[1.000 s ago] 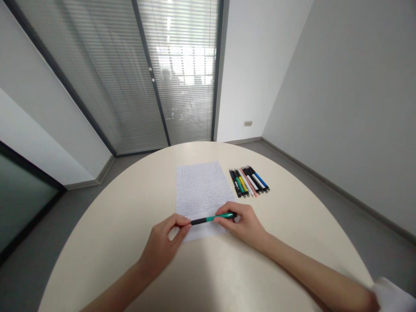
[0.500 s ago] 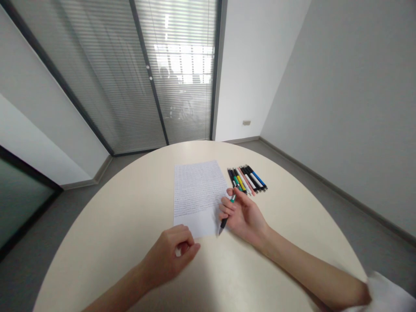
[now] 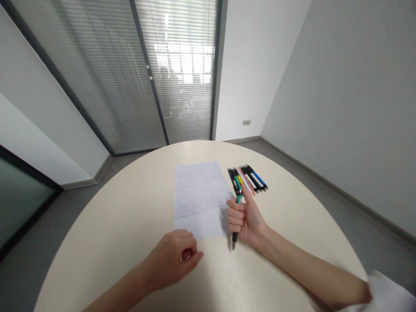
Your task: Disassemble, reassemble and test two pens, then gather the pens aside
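Observation:
My right hand (image 3: 243,221) is closed around a black-and-green pen (image 3: 234,238). Its fingers wrap the barrel, the thumb points up toward the pen row, and the silver tip points toward me. This hand is over the lower right edge of a sheet of paper (image 3: 199,190) covered with lines of handwriting except near the bottom. My left hand (image 3: 177,255) rests on the table beside the sheet's lower left corner. Its fingers are loosely curled, with the thumb a little apart and no object visible in them.
A row of several pens (image 3: 250,178), black, white, pink, yellow and blue, lies right of the paper. Everything rests on a round cream table (image 3: 123,216). Beyond it are a glass partition with blinds (image 3: 182,99) and a white wall (image 3: 253,65).
My right hand has shifted slightly right and turned; the pen in it now stands more upright in view, its tip lower and further right. My left hand has moved slightly right and down.

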Tool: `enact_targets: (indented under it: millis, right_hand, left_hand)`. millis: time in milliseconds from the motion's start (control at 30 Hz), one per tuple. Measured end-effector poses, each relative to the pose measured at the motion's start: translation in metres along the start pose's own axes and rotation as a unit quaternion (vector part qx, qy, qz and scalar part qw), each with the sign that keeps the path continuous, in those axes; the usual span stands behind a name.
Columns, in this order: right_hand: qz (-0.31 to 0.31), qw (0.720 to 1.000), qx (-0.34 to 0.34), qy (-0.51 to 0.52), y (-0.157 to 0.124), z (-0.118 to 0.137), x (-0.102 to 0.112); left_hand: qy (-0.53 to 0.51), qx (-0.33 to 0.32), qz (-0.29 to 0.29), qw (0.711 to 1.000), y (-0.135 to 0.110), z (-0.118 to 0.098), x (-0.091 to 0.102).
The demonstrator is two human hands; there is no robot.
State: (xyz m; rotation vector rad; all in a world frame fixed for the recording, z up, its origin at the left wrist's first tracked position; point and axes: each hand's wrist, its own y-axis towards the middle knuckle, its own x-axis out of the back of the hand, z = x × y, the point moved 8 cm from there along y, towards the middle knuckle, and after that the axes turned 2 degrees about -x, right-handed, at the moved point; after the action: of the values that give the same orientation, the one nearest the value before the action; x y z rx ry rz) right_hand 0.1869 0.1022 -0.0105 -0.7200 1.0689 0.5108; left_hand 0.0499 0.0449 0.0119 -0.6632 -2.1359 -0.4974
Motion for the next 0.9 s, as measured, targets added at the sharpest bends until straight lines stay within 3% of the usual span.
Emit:
enact_targets:
  millis: [300, 500, 633, 767, 900]
  right_hand:
    - [-0.020, 1.000, 0.018, 0.015, 0.003, 0.005, 0.009]
    - [-0.011, 0.991, 0.103, -0.089, 0.000, 0.014, -0.009]
    - [-0.076, 0.964, 0.153, -0.202, 0.003, 0.019, -0.011]
    - [-0.081, 0.942, 0.178, -0.272, 0.011, 0.023, -0.013]
    - [-0.101, 0.874, 0.185, -0.438, 0.024, 0.028, -0.013]
  left_hand:
    - [0.012, 0.000, 0.001, 1.000, -0.002, 0.000, 0.000]
    - [0.018, 0.002, 0.007, 1.000, 0.000, -0.001, 0.000]
    - [0.024, 0.003, 0.007, 1.000, 0.000, -0.001, 0.000]
    - [0.032, 0.007, 0.008, 0.999, -0.002, 0.000, 0.002]
    - [0.030, 0.007, 0.008, 0.999, -0.004, 0.002, 0.003]
